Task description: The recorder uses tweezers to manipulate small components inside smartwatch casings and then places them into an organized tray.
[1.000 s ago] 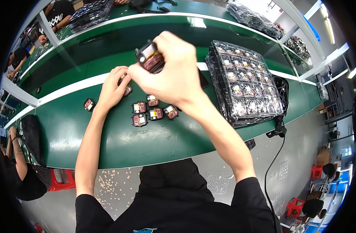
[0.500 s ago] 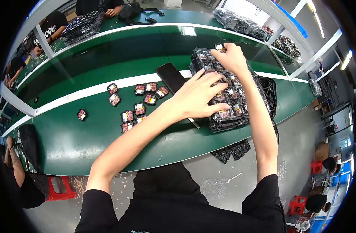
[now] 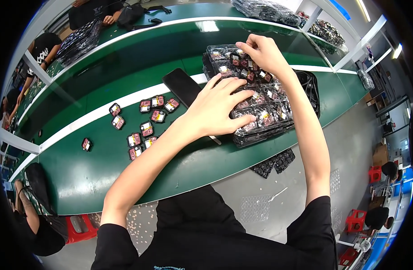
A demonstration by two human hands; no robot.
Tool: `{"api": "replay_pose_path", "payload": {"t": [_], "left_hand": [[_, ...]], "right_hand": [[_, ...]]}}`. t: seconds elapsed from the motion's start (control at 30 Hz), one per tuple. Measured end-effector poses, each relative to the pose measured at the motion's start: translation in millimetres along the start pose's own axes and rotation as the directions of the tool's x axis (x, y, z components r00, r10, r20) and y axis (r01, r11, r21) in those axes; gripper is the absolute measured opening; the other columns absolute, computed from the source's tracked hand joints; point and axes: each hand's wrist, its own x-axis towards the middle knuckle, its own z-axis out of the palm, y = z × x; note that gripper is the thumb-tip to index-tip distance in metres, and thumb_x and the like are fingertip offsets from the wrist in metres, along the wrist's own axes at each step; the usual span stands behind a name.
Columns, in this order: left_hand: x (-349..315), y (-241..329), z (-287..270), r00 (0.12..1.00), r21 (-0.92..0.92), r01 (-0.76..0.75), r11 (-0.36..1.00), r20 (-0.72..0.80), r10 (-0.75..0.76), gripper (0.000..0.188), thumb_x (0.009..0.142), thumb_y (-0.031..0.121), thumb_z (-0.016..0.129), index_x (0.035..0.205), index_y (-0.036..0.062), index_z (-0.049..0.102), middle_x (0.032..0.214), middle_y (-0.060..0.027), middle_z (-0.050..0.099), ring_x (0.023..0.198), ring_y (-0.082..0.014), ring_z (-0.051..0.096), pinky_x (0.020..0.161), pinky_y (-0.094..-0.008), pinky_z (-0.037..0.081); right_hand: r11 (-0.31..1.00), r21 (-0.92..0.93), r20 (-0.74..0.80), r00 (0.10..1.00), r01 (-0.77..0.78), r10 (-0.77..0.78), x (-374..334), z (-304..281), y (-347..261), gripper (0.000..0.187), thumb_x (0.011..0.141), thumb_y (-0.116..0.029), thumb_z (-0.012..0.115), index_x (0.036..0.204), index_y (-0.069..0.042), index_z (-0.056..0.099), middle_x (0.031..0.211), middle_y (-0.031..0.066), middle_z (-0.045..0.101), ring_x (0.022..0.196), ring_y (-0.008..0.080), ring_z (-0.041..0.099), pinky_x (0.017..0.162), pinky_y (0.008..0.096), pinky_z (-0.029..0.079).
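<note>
A stack of clear plastic blister trays [image 3: 256, 128] stands on the green bench, its compartments filled with small electronic modules. My left hand [image 3: 217, 105] lies across the stack's left side, fingers spread and nothing in its grasp. Over the far part of the top tray, my right hand [image 3: 262, 51] has its thumb and fingers drawn together; whatever is between them is hidden. Just below it, dark modules [image 3: 247, 75] with pink and white faces sit loosely on the tray. More such modules [image 3: 146, 128] are scattered on the bench left of my left forearm.
A black phone [image 3: 181, 85] lies beside the stack. Black cables [image 3: 311, 90] are at its right. White rails [image 3: 85, 121] cross the bench. Other people sit at far left and right. Dark trays [image 3: 274, 164] and clear sheets [image 3: 255, 208] are on the floor.
My right hand held a module above the tray's far edge; that module no longer shows in its fingers. Loose modules are now visible below this hand. The whole view has shifted slightly.
</note>
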Motion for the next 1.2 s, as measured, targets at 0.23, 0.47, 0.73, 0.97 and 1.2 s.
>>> {"api": "replay_pose_path", "payload": {"t": [0.23, 0.47, 0.73, 0.97, 1.2], "left_hand": [[-1, 1, 0, 1.0, -0.012, 0.002, 1.0, -0.008, -0.002, 0.067, 0.097, 0.057, 0.075, 0.146, 0.0113, 0.069, 0.156, -0.0175, 0.059, 0.149, -0.0357, 0.052, 0.134, -0.0567, 0.028], [-3, 0, 0, 1.0, -0.028, 0.012, 1.0, 0.022, -0.012, 0.067, 0.098, 0.056, 0.075, 0.148, 0.0131, 0.068, 0.159, -0.0175, 0.057, 0.152, -0.0359, 0.05, 0.135, -0.0589, 0.025], [-2, 5, -2, 0.998, -0.026, 0.038, 0.999, 0.052, -0.037, 0.068, 0.097, 0.056, 0.075, 0.15, 0.0139, 0.067, 0.163, -0.0181, 0.055, 0.155, -0.0373, 0.048, 0.135, -0.0593, 0.024], [-1, 8, -4, 0.999, 0.003, 0.035, 0.999, 0.038, -0.035, 0.067, 0.097, 0.055, 0.076, 0.149, 0.0148, 0.067, 0.164, -0.0179, 0.053, 0.156, -0.0386, 0.046, 0.134, -0.0617, 0.024], [2, 10, -6, 0.999, -0.017, 0.035, 0.999, -0.036, -0.035, 0.067, 0.093, 0.053, 0.081, 0.145, 0.0132, 0.068, 0.157, -0.0171, 0.057, 0.147, -0.0387, 0.055, 0.128, -0.0594, 0.034]], "right_hand": [[0.997, 0.025, 0.158, 0.984, 0.076, -0.079, -8, -24, 29, 0.032, 0.094, -0.021, 0.085, 0.114, 0.002, 0.076, 0.093, 0.0051, 0.077, 0.088, 0.0127, 0.07, 0.083, 0.0279, 0.055], [0.986, 0.117, 0.249, 0.965, -0.12, 0.088, -6, -43, 52, 0.026, 0.097, -0.013, 0.079, 0.118, 0.003, 0.077, 0.09, 0.0024, 0.077, 0.079, 0.0074, 0.066, 0.066, 0.0275, 0.051], [0.998, 0.009, 0.178, 0.982, -0.058, 0.056, -9, -25, 57, 0.039, 0.085, -0.029, 0.092, 0.112, -0.002, 0.084, 0.083, 0.0079, 0.077, 0.078, 0.0146, 0.071, 0.075, 0.0331, 0.056], [0.997, 0.039, 0.086, 0.994, -0.067, 0.063, -17, -23, 48, 0.03, 0.09, -0.026, 0.089, 0.095, 0.002, 0.081, 0.08, 0.0034, 0.075, 0.074, 0.0108, 0.065, 0.071, 0.03, 0.053], [0.98, -0.062, 0.184, 0.962, -0.192, 0.2, -50, -52, 28, 0.053, 0.084, -0.05, 0.094, 0.095, 0.001, 0.082, 0.074, 0.0017, 0.07, 0.071, 0.0109, 0.062, 0.069, 0.0303, 0.05]]}}
